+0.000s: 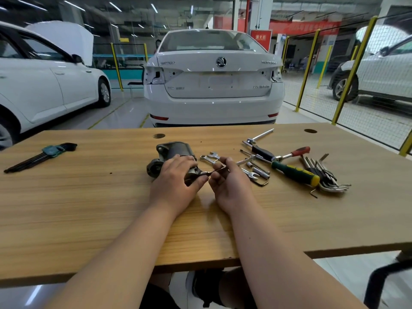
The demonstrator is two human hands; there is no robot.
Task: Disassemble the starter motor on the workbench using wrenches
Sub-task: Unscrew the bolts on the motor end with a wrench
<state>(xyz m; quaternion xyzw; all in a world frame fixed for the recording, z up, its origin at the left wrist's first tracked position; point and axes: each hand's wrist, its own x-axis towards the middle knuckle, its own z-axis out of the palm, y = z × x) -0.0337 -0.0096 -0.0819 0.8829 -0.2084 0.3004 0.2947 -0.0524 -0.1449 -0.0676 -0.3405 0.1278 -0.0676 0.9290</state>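
Pale wood-grain workbench (89,208) fills the near view, and my two forearms reach across it to the middle. My left hand (176,181) lies over the near end of the grey cast-metal starter motor (171,149), fingers curled down round its body to pin it on the board. My right hand (229,186) pinches a slim silver wrench (214,171) between thumb and fingertips, its head against the motor's near end just beside the left thumb. The hands hide which fastener it sits on.

I judge the motor heavy and stiff: cast housing, steel barrel, nothing that gives. Its round body will want to roll under a wrench's pull, so the hold belongs on the barrel, pressing down, or at the flanged nose on the far end, where the mounting ear gives an edge to brace against. The metal looks dull and may be greasy, so a slack grip could slip. The wrench is light and thin. A pinch suits a loose nut, but a tight one would call for a full fist along the shank.

Just beyond the right hand lie loose silver open-end wrenches (211,157), then a green-and-yellow-handled screwdriver (294,172), a red-handled ratchet (298,151) and a fan of bright hex keys (327,175). Far left rests a black hex key set in a green holder (44,153). Beyond the bench stands a white saloon car (214,85).
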